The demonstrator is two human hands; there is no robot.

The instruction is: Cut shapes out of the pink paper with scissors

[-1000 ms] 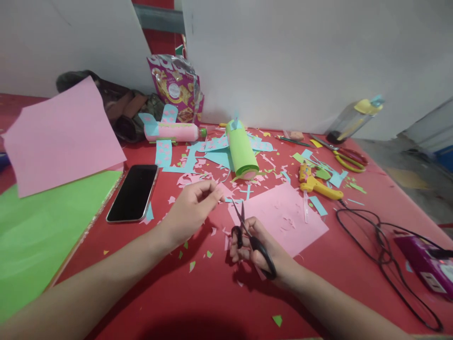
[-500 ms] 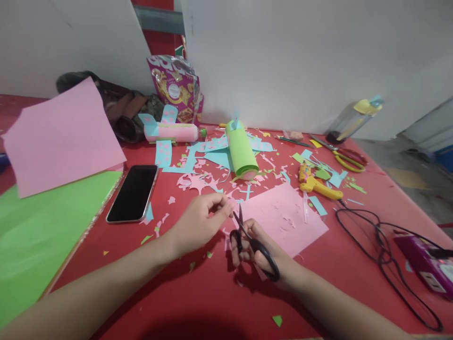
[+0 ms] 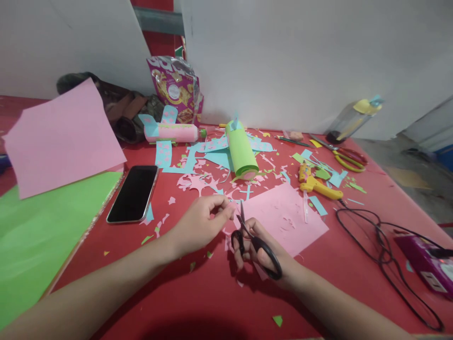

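My right hand (image 3: 262, 248) grips a pair of black-handled scissors (image 3: 266, 259), fingers through the loops and blades parted, tips pointing up and away. Just left of the blades, my left hand (image 3: 205, 219) is closed in a pinch on a small piece of pink paper, mostly hidden by the fingertips. Under and beyond the right hand lies a pink paper sheet (image 3: 283, 217) with small cuttings on it. Ahead stands a green paper-wrapped tube (image 3: 242, 151) on light-blue wing-like strips. A pink-wrapped bottle (image 3: 177, 132) with blue paper flaps lies behind to the left.
A phone (image 3: 133, 193) lies left of my left hand, near large pink (image 3: 63, 137) and green paper sheets (image 3: 53, 241). To the right are a yellow glue gun (image 3: 320, 187) with a black cord, red-and-yellow-handled pliers (image 3: 348, 159) and a purple box (image 3: 421, 264). Paper scraps litter the red table.
The scissors have moved slightly right, away from my left fingertips, and their blades have turned a little more upright. My left hand stays almost where it was.
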